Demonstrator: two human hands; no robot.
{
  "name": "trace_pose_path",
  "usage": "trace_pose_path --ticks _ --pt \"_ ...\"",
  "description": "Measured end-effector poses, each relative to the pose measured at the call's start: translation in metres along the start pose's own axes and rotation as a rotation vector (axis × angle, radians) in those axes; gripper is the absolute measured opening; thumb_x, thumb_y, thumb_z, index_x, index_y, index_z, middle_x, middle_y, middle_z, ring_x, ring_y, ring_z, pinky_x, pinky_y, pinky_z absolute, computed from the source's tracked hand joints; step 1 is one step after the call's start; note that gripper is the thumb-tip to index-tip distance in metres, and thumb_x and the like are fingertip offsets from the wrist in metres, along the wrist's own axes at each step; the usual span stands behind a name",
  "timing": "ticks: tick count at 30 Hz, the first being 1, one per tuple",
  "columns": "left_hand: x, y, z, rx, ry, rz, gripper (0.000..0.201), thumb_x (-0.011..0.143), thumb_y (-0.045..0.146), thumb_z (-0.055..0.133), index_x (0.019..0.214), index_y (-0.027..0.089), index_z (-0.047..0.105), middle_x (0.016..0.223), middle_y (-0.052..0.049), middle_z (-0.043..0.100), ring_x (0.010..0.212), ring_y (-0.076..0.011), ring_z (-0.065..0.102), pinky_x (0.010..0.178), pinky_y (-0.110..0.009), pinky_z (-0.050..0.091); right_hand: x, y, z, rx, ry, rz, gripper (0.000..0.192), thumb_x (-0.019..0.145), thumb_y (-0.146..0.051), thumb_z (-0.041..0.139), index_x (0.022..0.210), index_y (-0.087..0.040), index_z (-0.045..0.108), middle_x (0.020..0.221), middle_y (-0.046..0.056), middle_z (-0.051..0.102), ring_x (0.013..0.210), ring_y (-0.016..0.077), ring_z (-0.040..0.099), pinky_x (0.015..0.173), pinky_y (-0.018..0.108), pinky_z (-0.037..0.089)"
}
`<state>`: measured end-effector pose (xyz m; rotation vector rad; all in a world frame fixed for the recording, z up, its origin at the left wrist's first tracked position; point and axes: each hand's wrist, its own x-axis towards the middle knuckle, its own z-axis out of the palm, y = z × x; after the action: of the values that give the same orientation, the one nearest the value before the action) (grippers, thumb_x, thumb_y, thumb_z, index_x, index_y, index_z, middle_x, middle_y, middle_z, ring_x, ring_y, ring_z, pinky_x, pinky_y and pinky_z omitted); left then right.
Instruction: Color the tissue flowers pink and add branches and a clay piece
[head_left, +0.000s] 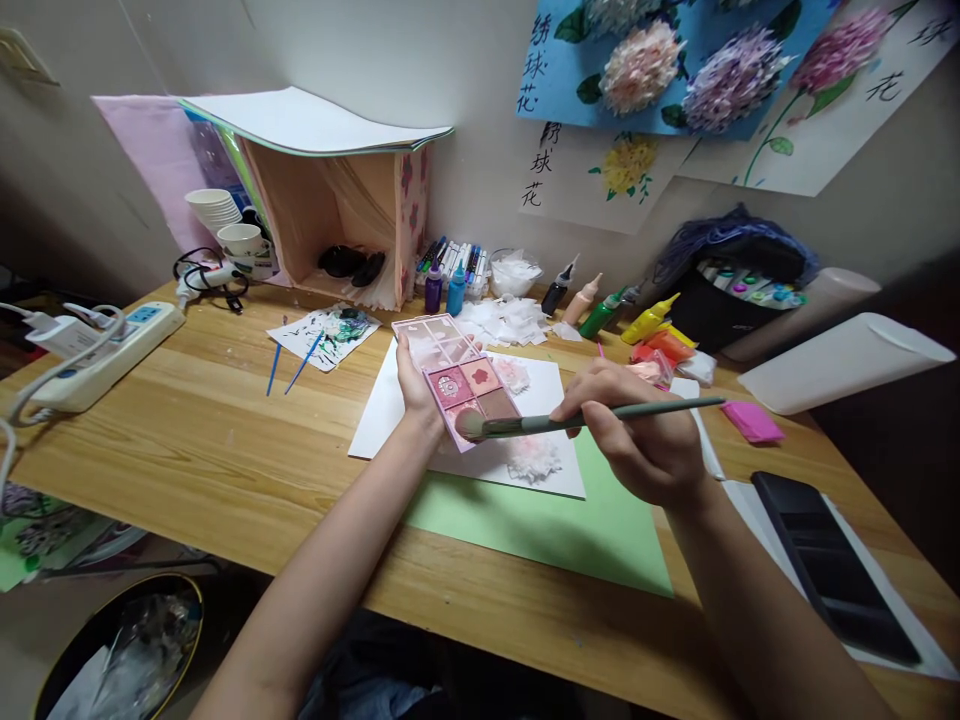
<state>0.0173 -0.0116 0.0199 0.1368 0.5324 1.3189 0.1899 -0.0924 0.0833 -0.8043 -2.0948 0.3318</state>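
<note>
My left hand (418,382) is closed round an opened makeup palette (480,378) with pink and brown pans and a lid tilted up at the back. In my right hand (637,430) is a makeup brush (525,426) with a long green handle, gripped between thumb and fingers. Its soft bristles rest on, or just over, a lower left pan. Beneath the palette lies a white sheet (382,425) bearing fluffy pale pink paper flowers (534,458), partly hidden by the palette and brush. A light green sheet (540,535) lies under the white one.
Left of the sheets are a paint-smeared paper (337,335) and two thin blue brushes (304,362). Paint bottles (600,318), white paper scraps (504,320) and a cardboard box (337,200) line the back. A black case (832,570) lies right; a power strip (112,360) lies left.
</note>
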Motion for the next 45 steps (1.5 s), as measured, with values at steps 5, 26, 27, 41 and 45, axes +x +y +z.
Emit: trace_pose_path --ticks 5,26,27,41,45 --pt "0.004 0.001 -0.002 0.008 0.029 -0.003 0.068 0.082 0.068 0.030 0.101 0.012 0.063 0.077 -0.011 0.069 0.073 -0.0244 0.066 0.078 -0.040 0.051 0.000 0.003 -0.002 0.067 0.039 0.103 0.021 0.091 -0.024 0.045 0.079 -0.021 0.062 0.067 0.001 0.058 0.059 0.0135 0.054 0.056 0.029 0.043" --pt "0.000 -0.008 -0.001 -0.027 0.063 -0.168 0.073 0.072 0.078 0.033 0.089 0.014 0.063 0.089 -0.015 0.066 0.093 -0.0342 0.062 0.086 -0.054 0.046 0.007 0.052 0.017 0.563 0.340 0.917 0.043 0.066 -0.057 0.070 0.061 -0.015 0.060 0.046 0.001 0.059 0.043 0.0101 0.054 0.044 0.022 0.044" --pt "0.000 -0.008 -0.001 -0.028 0.059 -0.169 0.072 0.072 0.078 0.034 0.089 0.013 0.063 0.088 -0.015 0.066 0.092 -0.0338 0.062 0.085 -0.053 0.046 0.007 0.052 0.017 0.524 0.349 0.900 0.043 0.067 -0.057 0.070 0.061 -0.015 0.060 0.047 0.001 0.060 0.043 0.0103 0.054 0.044 0.022 0.044" --pt "-0.001 -0.009 -0.002 0.004 0.014 -0.125 0.069 0.074 0.076 0.036 0.085 0.013 0.063 0.073 -0.011 0.066 0.069 -0.0260 0.064 0.073 -0.043 0.052 0.006 0.030 0.004 0.201 0.423 0.690 0.033 0.081 -0.046 0.062 0.064 -0.017 0.060 0.050 0.000 0.060 0.049 0.0137 0.059 0.050 0.026 0.048" --pt "0.002 -0.008 -0.002 0.003 0.008 -0.055 0.065 0.077 0.071 0.036 0.087 0.013 0.064 0.073 -0.010 0.067 0.071 -0.0260 0.065 0.074 -0.042 0.052 0.005 0.037 -0.008 0.300 0.548 0.596 0.031 0.084 -0.042 0.057 0.065 -0.018 0.060 0.051 -0.001 0.057 0.048 0.0131 0.058 0.047 0.026 0.045"
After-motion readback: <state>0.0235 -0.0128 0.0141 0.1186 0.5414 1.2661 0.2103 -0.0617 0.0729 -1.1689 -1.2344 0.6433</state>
